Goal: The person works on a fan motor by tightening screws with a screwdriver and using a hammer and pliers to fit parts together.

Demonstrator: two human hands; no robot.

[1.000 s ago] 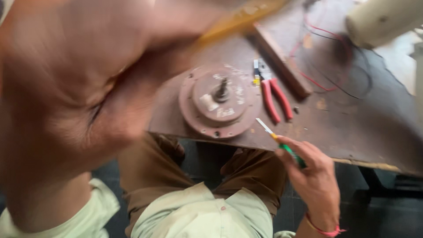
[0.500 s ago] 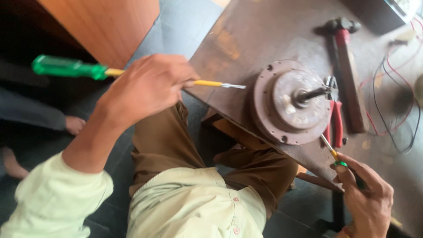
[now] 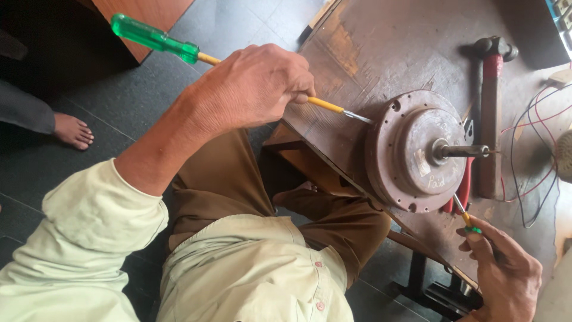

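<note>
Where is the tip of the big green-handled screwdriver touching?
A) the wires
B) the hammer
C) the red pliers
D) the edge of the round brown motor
D: the left hand grips the shaft of the big screwdriver, and its metal tip meets the rim of the round brown motor, away from the hammer.

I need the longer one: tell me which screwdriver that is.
The screwdriver in the left hand: long yellow shaft, big green handle. The right hand's is small.
</note>
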